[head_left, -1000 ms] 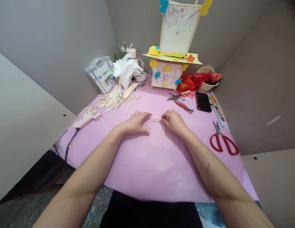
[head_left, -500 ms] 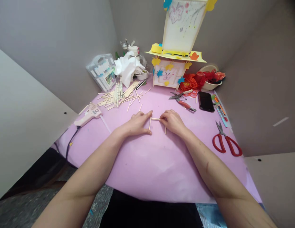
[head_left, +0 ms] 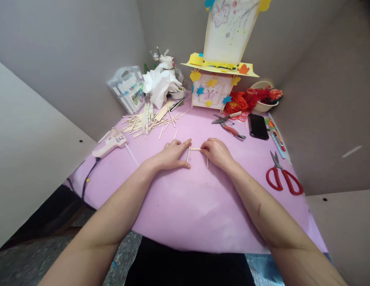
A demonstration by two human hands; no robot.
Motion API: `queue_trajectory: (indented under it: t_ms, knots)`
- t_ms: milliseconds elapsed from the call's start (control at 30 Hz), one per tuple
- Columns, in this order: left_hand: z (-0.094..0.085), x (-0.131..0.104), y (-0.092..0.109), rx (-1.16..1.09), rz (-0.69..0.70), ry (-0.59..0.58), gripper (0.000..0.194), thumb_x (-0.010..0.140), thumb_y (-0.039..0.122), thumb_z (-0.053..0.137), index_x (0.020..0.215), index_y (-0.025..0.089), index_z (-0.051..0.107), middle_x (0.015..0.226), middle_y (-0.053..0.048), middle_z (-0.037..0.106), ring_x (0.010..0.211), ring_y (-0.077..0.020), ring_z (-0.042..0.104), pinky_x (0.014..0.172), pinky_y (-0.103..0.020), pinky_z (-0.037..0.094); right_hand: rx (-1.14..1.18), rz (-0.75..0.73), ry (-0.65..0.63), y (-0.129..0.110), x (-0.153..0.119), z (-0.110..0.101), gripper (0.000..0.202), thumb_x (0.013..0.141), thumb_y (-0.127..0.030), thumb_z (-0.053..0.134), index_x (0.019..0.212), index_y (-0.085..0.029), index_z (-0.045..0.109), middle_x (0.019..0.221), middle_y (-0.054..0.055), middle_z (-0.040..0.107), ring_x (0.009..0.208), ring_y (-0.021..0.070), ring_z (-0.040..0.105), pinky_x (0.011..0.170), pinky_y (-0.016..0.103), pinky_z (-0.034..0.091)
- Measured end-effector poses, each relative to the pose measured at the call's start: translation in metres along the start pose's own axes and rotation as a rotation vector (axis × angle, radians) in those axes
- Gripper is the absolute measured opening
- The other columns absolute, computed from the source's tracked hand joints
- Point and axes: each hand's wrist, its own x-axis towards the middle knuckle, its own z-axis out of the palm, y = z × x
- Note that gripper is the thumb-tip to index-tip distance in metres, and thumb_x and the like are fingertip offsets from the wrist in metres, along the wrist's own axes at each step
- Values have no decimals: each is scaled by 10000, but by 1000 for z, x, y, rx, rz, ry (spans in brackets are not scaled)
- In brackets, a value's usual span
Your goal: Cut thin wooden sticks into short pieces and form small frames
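My left hand (head_left: 173,155) lies low on the purple table covering. Its thumb and forefinger hold the two ends of a short wooden stick (head_left: 188,156) that points away from me. My right hand (head_left: 217,153) pinches the right end of a thin crosswise wooden stick (head_left: 195,149), whose left end meets the far part of the first stick. The crosswise piece shows as two close pale lines; whether these are two sticks I cannot tell. Another short stick (head_left: 207,162) sticks out toward me from below my right fingers, its far end hidden.
Behind my hands lie a pile of wooden sticks (head_left: 155,119), a paper-decorated lantern (head_left: 211,91) and pliers (head_left: 231,129). A glue gun (head_left: 110,145) lies left. On the right are a phone (head_left: 258,127), pens (head_left: 277,139) and red-handled scissors (head_left: 281,174). Walls enclose the table.
Both hands keep nearly the same place. At my right fingertips the crosswise piece has shifted slightly, and a narrow gap now shows along it.
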Motion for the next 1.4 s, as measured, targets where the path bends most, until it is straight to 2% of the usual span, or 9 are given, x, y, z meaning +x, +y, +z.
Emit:
queue_trajectory:
  t_ms: [267, 400, 533, 633, 800, 1400]
  knots:
    - [1, 0, 0, 14, -8, -1, 975, 729, 595, 616, 1487, 248, 110, 1453, -118, 388, 1213, -310, 351, 994, -443, 272, 65, 5, 26, 1, 1, 2, 141, 828, -200, 578, 814, -196, 719, 816, 54, 650, 789, 175, 562, 734, 282, 387]
    - [1, 0, 0, 22, -25, 3, 967, 719, 610, 614, 1482, 244, 147, 1438, -135, 392, 1214, -318, 357, 992, -444, 284, 163, 33, 143, 3, -2, -6, 131, 815, -195, 588, 789, -187, 715, 813, 50, 656, 776, 170, 568, 741, 285, 398]
    - [0, 0, 0, 16, -19, -9, 967, 721, 617, 608, 1482, 233, 149, 1435, -139, 394, 1218, -318, 356, 999, -452, 286, 288, 173, 254, 7, -19, -18, 113, 798, -212, 585, 753, -181, 684, 773, 36, 665, 728, 166, 578, 709, 287, 405]
    - [0, 1, 0, 16, -19, -6, 948, 725, 605, 611, 1477, 237, 168, 1440, -142, 385, 1230, -318, 350, 1005, -456, 284, 371, 253, 232, 8, -40, -17, 118, 804, -239, 559, 777, -193, 664, 750, 19, 673, 705, 167, 592, 682, 285, 410]
    - [0, 1, -1, 15, -19, -4, 933, 723, 585, 623, 1473, 262, 173, 1443, -135, 381, 1241, -319, 351, 1010, -456, 283, 413, 262, 198, 3, -61, -1, 124, 831, -256, 522, 840, -211, 637, 857, 25, 695, 763, 178, 608, 707, 291, 428]
    - [2, 2, -2, 35, -9, 4, 910, 730, 611, 604, 1465, 258, 201, 1420, -134, 395, 1231, -323, 357, 998, -453, 308, 379, 242, 171, -6, -58, 2, 106, 836, -225, 540, 845, -207, 644, 833, 30, 687, 783, 183, 592, 733, 294, 415]
